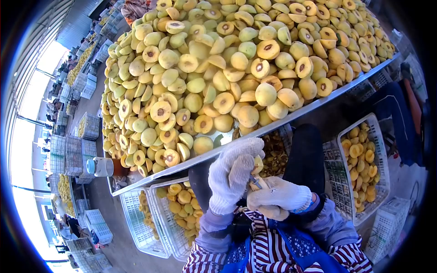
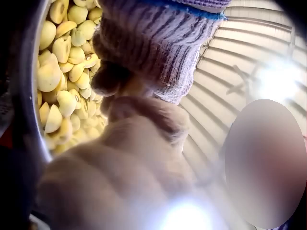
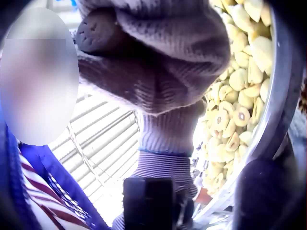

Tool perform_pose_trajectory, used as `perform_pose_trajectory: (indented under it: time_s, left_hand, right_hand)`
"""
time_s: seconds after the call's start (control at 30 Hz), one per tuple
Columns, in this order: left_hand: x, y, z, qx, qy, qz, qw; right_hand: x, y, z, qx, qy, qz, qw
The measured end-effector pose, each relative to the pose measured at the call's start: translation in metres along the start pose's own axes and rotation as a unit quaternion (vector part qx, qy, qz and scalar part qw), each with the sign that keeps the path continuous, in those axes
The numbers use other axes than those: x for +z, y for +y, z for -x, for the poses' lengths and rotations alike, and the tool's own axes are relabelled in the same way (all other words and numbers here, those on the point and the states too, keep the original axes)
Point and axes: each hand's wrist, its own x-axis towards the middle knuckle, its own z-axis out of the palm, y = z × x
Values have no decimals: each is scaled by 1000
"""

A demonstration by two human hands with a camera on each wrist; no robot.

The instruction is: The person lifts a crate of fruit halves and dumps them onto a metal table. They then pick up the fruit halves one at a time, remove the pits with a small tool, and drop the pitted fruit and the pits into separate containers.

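Both hands wear white knit gloves and meet over the lap, just in front of a metal-edged table. A pale yellow piece of peach (image 1: 258, 164) is held in the fingers of the left hand (image 1: 233, 175). The right hand (image 1: 280, 198) grips a small tool with a metal shaft (image 1: 259, 183), its tip close to the fruit. Most of the tool is hidden by the glove. In the left wrist view the left glove (image 2: 120, 163) is large and blurred, below the striped cuff (image 2: 148, 52) of the other hand. The right glove (image 3: 168, 57) fills the top of the right wrist view.
Halved yellow peaches (image 1: 195, 86), many with brown pits, are heaped on the table with its metal rim (image 1: 291, 117). Crates of peach halves stand left (image 1: 159, 218) and right (image 1: 384, 168) of the knees. Brown scraps (image 1: 274, 152) lie below the rim. A jug (image 1: 102, 167) stands at the left corner.
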Motion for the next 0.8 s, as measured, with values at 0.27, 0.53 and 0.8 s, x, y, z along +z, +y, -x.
perform_pose_trajectory:
  time_s: [0.27,0.53,0.8]
  left_hand:
    - [7,16,7,-156,-20,239,958]
    - [-5,2,7,-292,91,372,876]
    - [-129,-64,39,-39,261,-417,870]
  right_hand:
    - [-4,8,-6,-39,-28,-18,999]
    - [2,4,-16,45,-136,11,990]
    - [-47,4,-1,32,13,5,999]
